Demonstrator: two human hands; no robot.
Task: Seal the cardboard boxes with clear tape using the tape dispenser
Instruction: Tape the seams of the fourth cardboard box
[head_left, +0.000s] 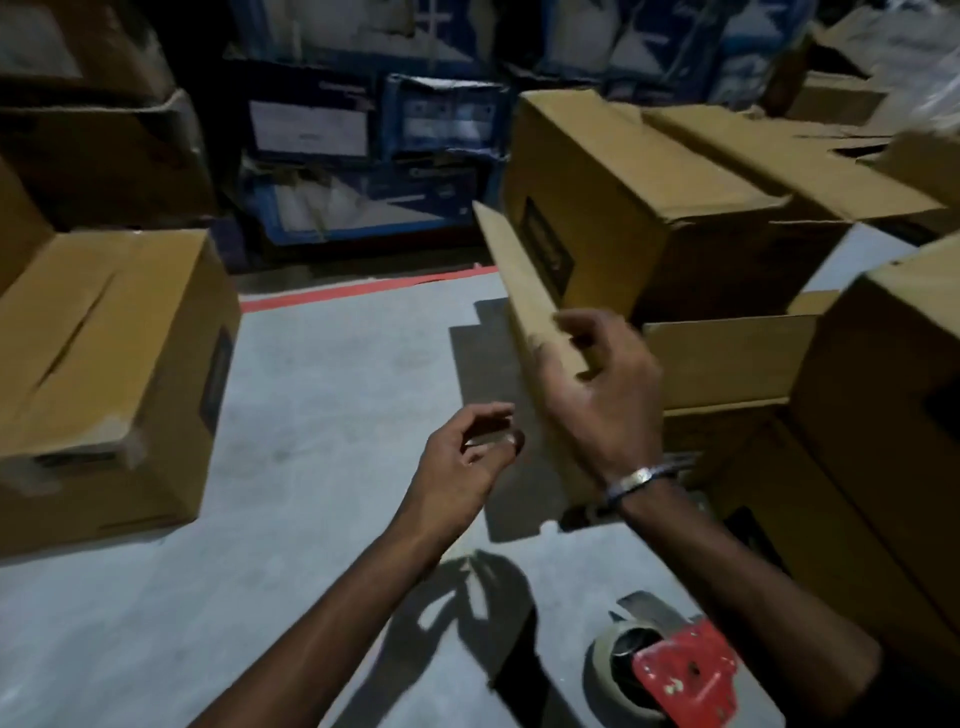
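On the left of the floor (332, 415) sits a box (104, 374) with its top flaps folded shut; whether its seam is taped we cannot tell. Moving right, our left hand (462, 467) hangs in the air with fingers loosely curled around nothing, just beside the raised flap (519, 291) of the open box (727, 364) in front of us. Our right hand (602, 384) reaches to that flap with fingers half bent, touching or nearly touching its edge; blur keeps us from saying whether it has a real hold. Below the right forearm, the tape dispenser (665, 660), red-bodied with its roll of clear tape, lies on the floor near us, apart from both hands. Farther right stand more boxes, one (649, 176) closed behind the open one and another (893, 395) at the frame's edge. We judge the step in hand to be folding the flaps down before any taping: the open box is not yet closed and the dispenser is untouched. The next move calls for pressing this flap flat against its partner so the seam meets, holding it there with one hand, then picking up the dispenser with the other. As for the surface, the floor is smooth grey concrete with a red line (363, 291) across it. Beyond it, the dim room is stacked with blue printed cartons (363, 156) and more brown boxes.
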